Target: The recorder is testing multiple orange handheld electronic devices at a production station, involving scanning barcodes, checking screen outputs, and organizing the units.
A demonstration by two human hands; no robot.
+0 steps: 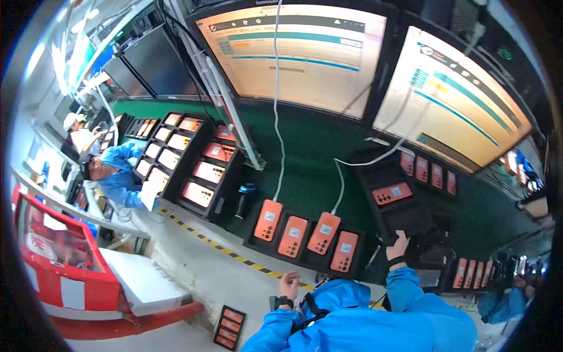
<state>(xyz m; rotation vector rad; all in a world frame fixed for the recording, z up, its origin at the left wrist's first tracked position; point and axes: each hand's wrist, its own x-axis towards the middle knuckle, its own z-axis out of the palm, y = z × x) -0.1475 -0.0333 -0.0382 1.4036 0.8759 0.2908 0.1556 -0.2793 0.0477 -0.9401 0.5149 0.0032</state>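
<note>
My right hand (pixel 398 246) grips the near edge of a black compartment tray (pixel 407 215), fingers closed on its rim. One coral phone (pixel 392 193) with a pale label lies in that tray. My left hand (pixel 288 284) hangs in front of the bench edge, holding nothing I can see, its fingers loosely bent and slightly apart. Just beyond it, a second black tray (pixel 249 242) carries several coral phones, back side up. White cables run to two of them, a phone (pixel 268 220) at the left and another phone (pixel 323 233) nearer the middle.
Two lit monitors (pixel 299 64) (pixel 451 100) stand behind the green bench (pixel 311 176). A dark handheld scanner (pixel 243 199) rests left of the phones, beside stacked phone trays (pixel 218 206). A co-worker in blue (pixel 120 176) is at the left. A red cart (pixel 64 264) stands on the floor.
</note>
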